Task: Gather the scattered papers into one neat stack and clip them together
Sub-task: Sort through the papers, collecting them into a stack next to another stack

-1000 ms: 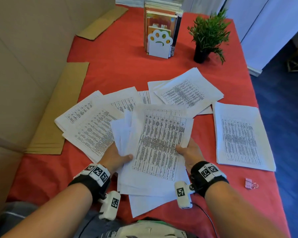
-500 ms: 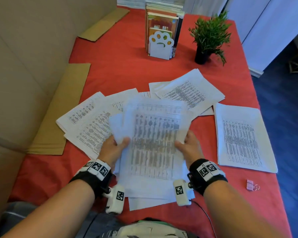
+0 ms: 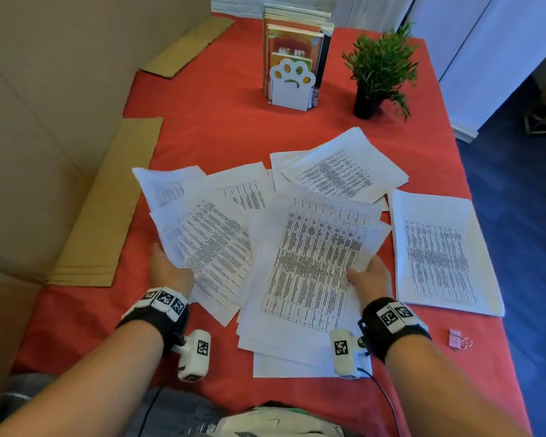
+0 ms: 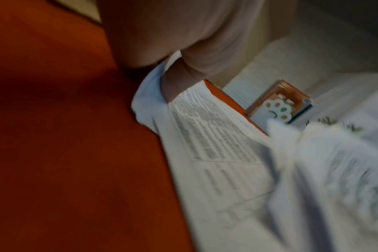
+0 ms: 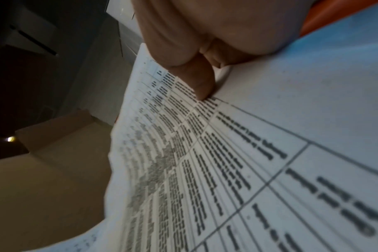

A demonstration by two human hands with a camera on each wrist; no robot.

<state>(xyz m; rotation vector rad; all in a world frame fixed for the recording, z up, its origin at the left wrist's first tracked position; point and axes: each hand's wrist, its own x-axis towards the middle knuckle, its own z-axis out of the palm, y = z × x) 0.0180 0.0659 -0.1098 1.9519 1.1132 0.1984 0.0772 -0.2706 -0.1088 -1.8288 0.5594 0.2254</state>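
Printed sheets lie scattered on the red tablecloth [image 3: 221, 127]. My right hand [image 3: 368, 274] pinches the right edge of the gathered stack [image 3: 309, 266] in front of me, and its thumb [image 5: 196, 83] presses on the top sheet [image 5: 227, 170]. My left hand [image 3: 167, 266] grips the left group of sheets [image 3: 208, 238] by their near edge, thumb [image 4: 179, 81] on top, and the sheets are raised and fanned. More sheets [image 3: 344, 173] lie behind the stack, and another pile [image 3: 438, 250] lies to the right. A pink binder clip [image 3: 456, 338] lies near the right front edge.
A paw-shaped bookend with books [image 3: 292, 80] and a small potted plant [image 3: 379, 67] stand at the back. Flat cardboard strips [image 3: 108, 200] lie along the left edge beside a cardboard wall. Blue floor drops off past the table's right edge.
My left hand has let go of the central stack, moved left and taken hold of the left sheets, which now rise off the table. The right hand keeps its pinch.
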